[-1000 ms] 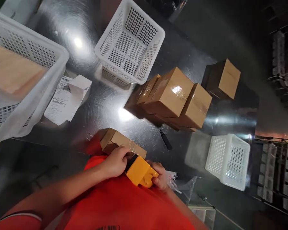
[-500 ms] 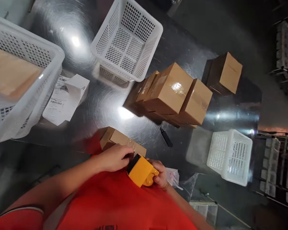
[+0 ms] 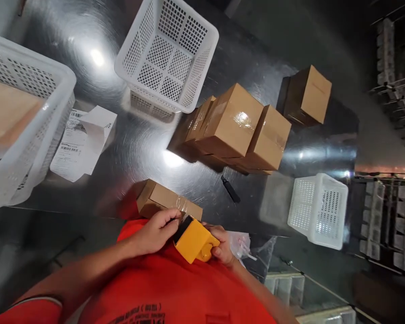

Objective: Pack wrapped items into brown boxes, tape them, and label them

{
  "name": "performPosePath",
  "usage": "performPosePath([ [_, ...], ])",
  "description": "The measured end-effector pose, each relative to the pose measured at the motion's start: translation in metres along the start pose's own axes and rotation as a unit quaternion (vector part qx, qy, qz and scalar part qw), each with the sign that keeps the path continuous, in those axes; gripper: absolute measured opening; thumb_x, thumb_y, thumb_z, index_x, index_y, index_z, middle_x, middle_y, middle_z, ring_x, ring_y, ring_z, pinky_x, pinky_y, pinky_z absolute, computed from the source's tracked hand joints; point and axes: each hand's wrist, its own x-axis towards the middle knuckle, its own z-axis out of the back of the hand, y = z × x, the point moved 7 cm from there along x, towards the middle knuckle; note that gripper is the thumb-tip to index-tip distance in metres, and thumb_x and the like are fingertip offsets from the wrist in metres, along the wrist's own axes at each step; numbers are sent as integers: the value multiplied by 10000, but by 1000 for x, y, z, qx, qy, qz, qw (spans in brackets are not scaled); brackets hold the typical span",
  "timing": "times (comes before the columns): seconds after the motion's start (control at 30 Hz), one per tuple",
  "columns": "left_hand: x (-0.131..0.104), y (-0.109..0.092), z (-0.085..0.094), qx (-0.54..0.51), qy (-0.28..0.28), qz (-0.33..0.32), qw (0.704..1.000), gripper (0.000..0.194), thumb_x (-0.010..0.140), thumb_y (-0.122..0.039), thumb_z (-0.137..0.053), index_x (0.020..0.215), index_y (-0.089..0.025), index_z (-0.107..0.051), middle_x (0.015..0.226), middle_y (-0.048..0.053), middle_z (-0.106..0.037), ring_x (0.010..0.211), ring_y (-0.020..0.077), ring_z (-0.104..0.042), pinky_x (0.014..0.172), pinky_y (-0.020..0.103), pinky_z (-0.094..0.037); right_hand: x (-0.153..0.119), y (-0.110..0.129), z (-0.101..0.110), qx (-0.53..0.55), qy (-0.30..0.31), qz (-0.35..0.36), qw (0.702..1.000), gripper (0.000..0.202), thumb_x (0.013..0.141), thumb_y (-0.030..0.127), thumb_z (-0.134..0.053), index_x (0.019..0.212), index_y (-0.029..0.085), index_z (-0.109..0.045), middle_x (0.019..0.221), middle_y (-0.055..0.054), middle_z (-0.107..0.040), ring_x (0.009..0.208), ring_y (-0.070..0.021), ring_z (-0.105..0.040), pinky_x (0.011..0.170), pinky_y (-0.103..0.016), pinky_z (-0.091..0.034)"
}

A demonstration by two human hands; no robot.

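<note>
In my right hand [image 3: 222, 245] is a yellow tape dispenser [image 3: 191, 240] with a black front part, held close against my red shirt. The fingers are wrapped round its handle end and partly hidden behind it. My left hand [image 3: 158, 231] is closed in a pinch beside the dispenser's black end. What lies between those fingertips is too small to make out. Just beyond both hands, a small cardboard box [image 3: 168, 198] lies at the table's near edge, with shiny clear tape across its top. The dispenser and left hand cover part of its near side.
Several cardboard boxes [image 3: 232, 121] stand grouped on the metal table [image 3: 138, 153], another box [image 3: 312, 96] farther right. A black-handled tool [image 3: 230, 190] lies between. White baskets [image 3: 170, 58] stand left, back and right. Printed labels [image 3: 77, 144] lie left; clear plastic [image 3: 239, 245] sits beside my right hand.
The view has shifted slightly, so most table things sit a little farther left. My left hand stays pinched beside the dispenser, and my right hand keeps its hold.
</note>
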Motion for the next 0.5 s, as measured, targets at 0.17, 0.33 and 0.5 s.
performPosePath([
  [0.17,-5,-8,16,-7,-29,-15,999,303,908,-410,-425,689,-206,-381,686,-44,-352,667,119,-330,642,259,-310,5,1,-5,12,9,5,1000,567,800,721,-459,551,225,-342,507,27,-344,505,-146,-383,565,-321,-355],
  [0.33,-6,-6,20,-31,11,5,999,320,873,-438,-494,679,-199,-408,654,-51,-361,631,111,-322,614,262,-282,9,1,-6,11,14,24,1000,563,796,726,-445,549,235,-324,492,32,-317,484,-141,-345,539,-321,-316],
  [0.5,-2,-8,21,2,43,16,999,367,891,-442,-439,623,-191,-411,643,-31,-406,645,122,-376,618,275,-294,13,4,-5,9,18,29,999,557,811,707,-449,556,233,-307,503,36,-301,482,-133,-323,544,-315,-310],
])
